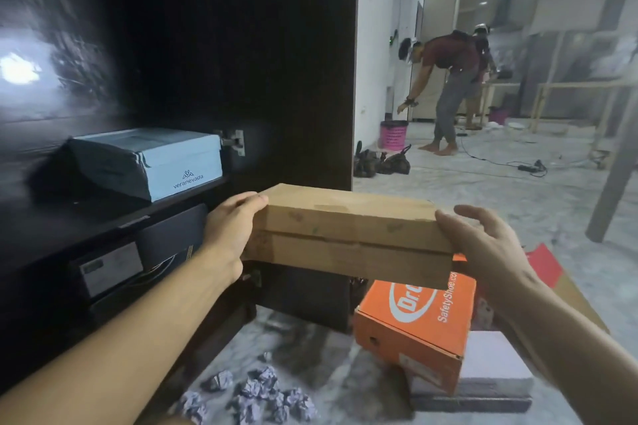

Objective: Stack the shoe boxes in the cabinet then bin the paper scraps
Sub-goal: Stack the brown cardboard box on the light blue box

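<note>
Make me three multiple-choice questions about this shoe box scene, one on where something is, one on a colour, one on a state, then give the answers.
1. Where is the light blue box?
A. on a cabinet shelf
B. on the floor
C. in the hands

2. What colour is the box below the held one?
A. green
B. orange
C. white

3. How is the brown box held?
A. left hand only
B. by neither hand
C. between both hands

Answers: 1 A, it sits on the dark shelf. 2 B, orange with white lettering. 3 C, left hand and right hand grip its ends.

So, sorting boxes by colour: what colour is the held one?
Plain brown cardboard box, head view.
</note>
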